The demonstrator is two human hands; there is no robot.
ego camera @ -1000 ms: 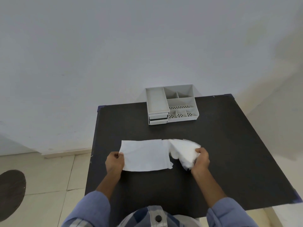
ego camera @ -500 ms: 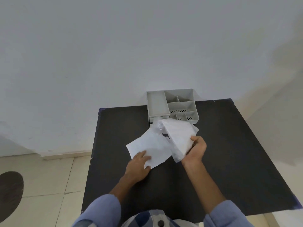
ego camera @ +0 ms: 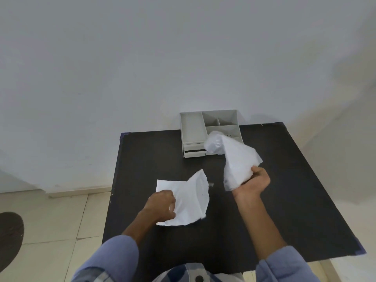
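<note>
Two white tissue pieces are apart on the black table (ego camera: 305, 200). One piece (ego camera: 189, 198) lies on the table with its far right corner curled up; my left hand (ego camera: 160, 206) holds its near left part, fingers curled at its edge. My right hand (ego camera: 252, 182) grips the other piece (ego camera: 236, 161), which is lifted above the table and stands up toward the organizer.
A grey desk organizer (ego camera: 192, 129) with several compartments and two small drawers stands at the table's far edge against the white wall. Tiled floor lies to the left, with a dark round mat (ego camera: 9, 237) at the left edge.
The tissue has come apart into two pieces. My right hand lifted its piece up and to the right. My left hand stayed low on the other piece, which lies flatter now.
</note>
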